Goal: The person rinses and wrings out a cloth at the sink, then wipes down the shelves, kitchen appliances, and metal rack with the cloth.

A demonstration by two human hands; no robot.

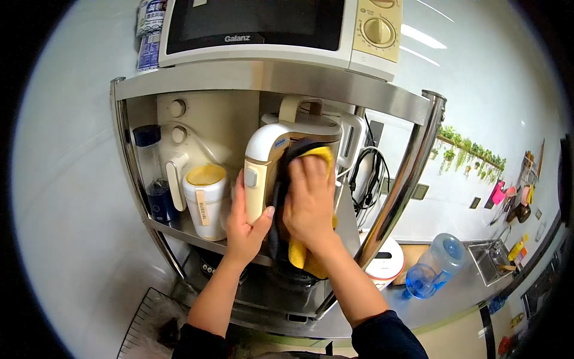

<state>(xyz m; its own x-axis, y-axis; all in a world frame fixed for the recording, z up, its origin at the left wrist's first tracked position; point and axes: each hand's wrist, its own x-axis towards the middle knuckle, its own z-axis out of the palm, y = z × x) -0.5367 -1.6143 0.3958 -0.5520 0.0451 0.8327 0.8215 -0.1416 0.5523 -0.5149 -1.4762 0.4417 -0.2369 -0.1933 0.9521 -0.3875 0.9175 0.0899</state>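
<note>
A jug-shaped kitchen appliance (260,143) stands on the shelf, white on top, with a cream handle, a grey button and a brownish body. My left hand (244,222) is closed on the lower part of its handle, thumb at the front. Against the body's side, my right hand (311,203) presses a yellow and black cloth (297,251), fingers bent over it. The cloth hides much of the body. Just left of my left hand is a white cup-like container (203,209) with a yellowish top and a paper label.
Above, a microwave (257,54) sits on the metal rack (269,76). A clear bottle (149,167) with a dark lid stands at the shelf's left. Black cables (372,179) hang behind the right post. A large blue water bottle (435,266) is on the counter near a sink (489,263).
</note>
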